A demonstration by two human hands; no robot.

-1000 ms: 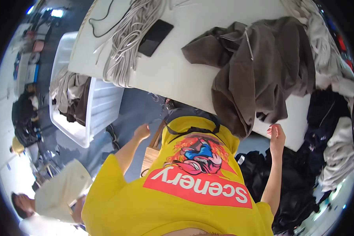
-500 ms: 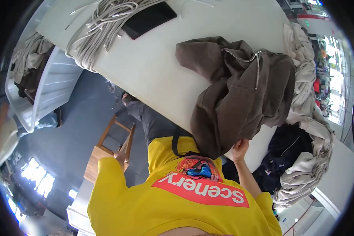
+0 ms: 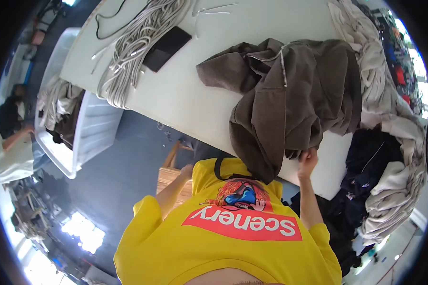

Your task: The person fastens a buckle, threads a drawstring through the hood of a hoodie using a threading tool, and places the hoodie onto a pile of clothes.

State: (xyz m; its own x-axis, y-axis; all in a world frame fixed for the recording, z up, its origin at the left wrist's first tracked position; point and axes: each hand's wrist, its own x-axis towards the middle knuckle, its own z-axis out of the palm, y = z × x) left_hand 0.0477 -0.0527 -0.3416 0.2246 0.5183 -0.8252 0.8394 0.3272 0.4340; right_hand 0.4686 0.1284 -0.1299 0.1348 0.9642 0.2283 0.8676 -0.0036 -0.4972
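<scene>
A dark brown zip-up jacket (image 3: 302,102) lies rumpled on the white table (image 3: 176,95), one part hanging over the front edge against my yellow shirt. Its metal zip runs down the upper middle. My right hand (image 3: 308,164) is closed on the jacket's near edge, at the table's front. My left hand (image 3: 187,172) is low at my left side, by the shirt hem and beside a wooden stool (image 3: 169,183). Its fingers are mostly hidden, so I cannot make out a grip.
Bundled pale cords (image 3: 140,47) and a black phone (image 3: 167,49) lie at the table's left. Pale garments (image 3: 390,109) and a dark garment (image 3: 368,161) are heaped along the right. A white bin (image 3: 97,123) with clothes stands left; beyond it is another person's arm (image 3: 16,138).
My left hand has moved from the stool's top toward my waist, and the stool now shows closer to me. My right hand still grips the jacket's edge. The whole view has shifted.
</scene>
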